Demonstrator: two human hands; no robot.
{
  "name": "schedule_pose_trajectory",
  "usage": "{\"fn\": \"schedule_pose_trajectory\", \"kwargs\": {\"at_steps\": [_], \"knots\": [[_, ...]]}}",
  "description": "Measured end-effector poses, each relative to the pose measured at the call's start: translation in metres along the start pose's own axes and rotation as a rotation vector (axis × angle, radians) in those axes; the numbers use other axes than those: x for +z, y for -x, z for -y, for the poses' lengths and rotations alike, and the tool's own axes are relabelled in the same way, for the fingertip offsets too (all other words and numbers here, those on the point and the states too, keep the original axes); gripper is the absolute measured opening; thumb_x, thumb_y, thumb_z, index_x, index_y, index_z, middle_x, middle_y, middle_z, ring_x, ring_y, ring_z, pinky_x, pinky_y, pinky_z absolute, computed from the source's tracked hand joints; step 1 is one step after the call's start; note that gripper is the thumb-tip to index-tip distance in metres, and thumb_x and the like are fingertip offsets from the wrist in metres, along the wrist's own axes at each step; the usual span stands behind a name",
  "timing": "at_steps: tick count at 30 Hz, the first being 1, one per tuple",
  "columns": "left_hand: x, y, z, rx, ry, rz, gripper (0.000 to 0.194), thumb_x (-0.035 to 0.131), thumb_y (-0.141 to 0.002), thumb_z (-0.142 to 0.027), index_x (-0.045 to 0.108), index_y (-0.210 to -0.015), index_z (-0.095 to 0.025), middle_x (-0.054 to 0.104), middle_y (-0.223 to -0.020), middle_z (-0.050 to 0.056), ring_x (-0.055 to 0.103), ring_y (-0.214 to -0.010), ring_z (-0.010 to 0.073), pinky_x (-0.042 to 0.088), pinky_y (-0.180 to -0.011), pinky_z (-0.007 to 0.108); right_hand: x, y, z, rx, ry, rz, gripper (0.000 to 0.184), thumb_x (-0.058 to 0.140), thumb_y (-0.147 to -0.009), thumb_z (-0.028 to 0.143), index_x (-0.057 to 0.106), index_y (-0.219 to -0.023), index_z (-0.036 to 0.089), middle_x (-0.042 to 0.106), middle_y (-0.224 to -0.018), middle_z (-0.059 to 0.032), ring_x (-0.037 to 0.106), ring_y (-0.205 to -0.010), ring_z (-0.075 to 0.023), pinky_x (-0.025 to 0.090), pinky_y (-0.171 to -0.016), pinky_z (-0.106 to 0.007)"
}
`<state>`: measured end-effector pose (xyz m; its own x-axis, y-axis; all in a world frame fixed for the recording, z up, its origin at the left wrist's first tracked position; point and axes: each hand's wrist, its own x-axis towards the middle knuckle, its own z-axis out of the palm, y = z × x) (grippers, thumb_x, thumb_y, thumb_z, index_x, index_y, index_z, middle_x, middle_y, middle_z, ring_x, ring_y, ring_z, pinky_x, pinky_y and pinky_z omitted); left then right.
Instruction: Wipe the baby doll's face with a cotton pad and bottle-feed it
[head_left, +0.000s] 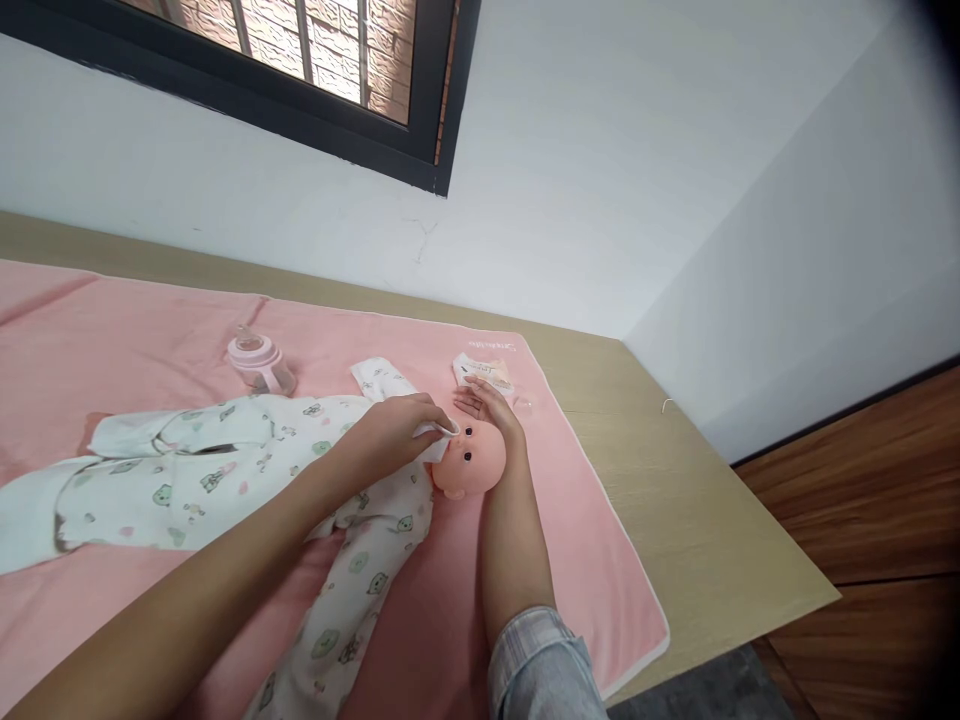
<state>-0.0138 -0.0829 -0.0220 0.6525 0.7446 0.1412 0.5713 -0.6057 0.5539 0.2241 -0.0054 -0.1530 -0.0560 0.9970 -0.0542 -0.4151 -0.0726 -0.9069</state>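
Note:
A baby doll (480,460) lies on its back, its bare head to the right, dressed in a white sleepsuit (225,470) with small green and pink prints. My left hand (405,432) pinches a white wipe (433,452) against the doll's mouth and chin. Beyond the head is my right hand (481,400), palm turned toward the doll, its fingers stretched out. The right wrist and forearm lie along the crown of the head. Just past the right fingertips sits a small white and orange packet (486,370).
A pink blanket (592,560) with a white edge covers much of the wooden surface (720,540). A pink-topped baby bottle (259,362) with handles stands beyond the doll's body. White walls and a dark-framed window (427,150) rise behind; wooden panels (885,470) are at right.

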Motion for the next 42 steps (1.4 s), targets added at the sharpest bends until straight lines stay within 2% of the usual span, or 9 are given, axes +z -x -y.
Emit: {"fn": "schedule_pose_trajectory", "kwargs": {"at_steps": [4, 12, 16, 21, 29, 34, 42], "knots": [[0.002, 0.001, -0.004, -0.013, 0.023, 0.014, 0.026, 0.051, -0.086, -0.025, 0.075, -0.095, -0.025, 0.068, -0.102, 0.000, 0.063, -0.087, 0.0188, 0.045, -0.075, 0.027, -0.003, -0.004, -0.003, -0.012, 0.006, 0.006, 0.034, 0.074, -0.072, 0.034, 0.062, -0.101, 0.023, 0.072, -0.093, -0.0032, 0.067, -0.103, -0.0173, 0.052, -0.098, -0.038], [0.005, -0.001, -0.001, -0.010, -0.012, -0.001, 0.027, 0.049, -0.088, -0.023, 0.075, -0.097, -0.025, 0.068, -0.103, 0.001, 0.063, -0.091, 0.0192, 0.045, -0.079, 0.028, 0.002, 0.000, 0.003, 0.030, 0.013, -0.017, 0.036, 0.075, -0.071, 0.033, 0.061, -0.102, 0.022, 0.072, -0.090, -0.0028, 0.068, -0.089, -0.0148, 0.052, -0.096, -0.036], [0.007, -0.003, 0.001, -0.006, -0.021, -0.010, 0.028, 0.048, -0.088, -0.023, 0.075, -0.097, -0.025, 0.068, -0.103, 0.002, 0.063, -0.092, 0.0197, 0.045, -0.079, 0.028, 0.005, 0.002, 0.004, 0.029, 0.014, -0.051, 0.034, 0.074, -0.073, 0.032, 0.060, -0.103, 0.023, 0.071, -0.091, -0.0030, 0.068, -0.091, -0.0150, 0.053, -0.096, -0.036], [0.008, -0.003, 0.000, -0.012, -0.028, -0.013, 0.029, 0.048, -0.088, -0.022, 0.075, -0.098, -0.025, 0.067, -0.104, 0.003, 0.063, -0.091, 0.0200, 0.045, -0.078, 0.029, 0.004, 0.001, 0.003, 0.021, 0.008, -0.029, 0.035, 0.075, -0.072, 0.031, 0.061, -0.104, 0.023, 0.071, -0.094, -0.0033, 0.068, -0.088, -0.0146, 0.054, -0.094, -0.035], [-0.002, -0.003, 0.008, -0.008, -0.021, -0.018, 0.026, 0.051, -0.087, -0.023, 0.074, -0.097, -0.024, 0.069, -0.103, 0.001, 0.063, -0.091, 0.0193, 0.045, -0.076, 0.028, 0.002, 0.002, 0.000, -0.022, -0.005, -0.009, 0.035, 0.075, -0.074, 0.033, 0.061, -0.105, 0.023, 0.071, -0.094, -0.0018, 0.069, -0.087, -0.0139, 0.052, -0.097, -0.036], [-0.008, 0.001, 0.012, -0.005, -0.012, 0.045, 0.023, 0.053, -0.084, -0.024, 0.074, -0.094, -0.024, 0.071, -0.099, 0.000, 0.063, -0.090, 0.0200, 0.045, -0.075, 0.027, 0.001, 0.002, -0.001, -0.019, -0.004, 0.009, 0.039, 0.075, -0.074, 0.035, 0.061, -0.108, 0.023, 0.072, -0.096, -0.0031, 0.069, -0.089, -0.0151, 0.052, -0.097, -0.035], [-0.003, 0.000, 0.009, -0.005, -0.018, 0.107, 0.024, 0.055, -0.080, -0.017, 0.076, -0.087, -0.027, 0.072, -0.097, -0.003, 0.065, -0.093, 0.0195, 0.046, -0.078, 0.026, 0.003, 0.004, 0.000, -0.014, 0.015, -0.017, 0.039, 0.076, -0.072, 0.035, 0.061, -0.106, 0.023, 0.072, -0.098, -0.0034, 0.069, -0.089, -0.0147, 0.051, -0.099, -0.036]]}}
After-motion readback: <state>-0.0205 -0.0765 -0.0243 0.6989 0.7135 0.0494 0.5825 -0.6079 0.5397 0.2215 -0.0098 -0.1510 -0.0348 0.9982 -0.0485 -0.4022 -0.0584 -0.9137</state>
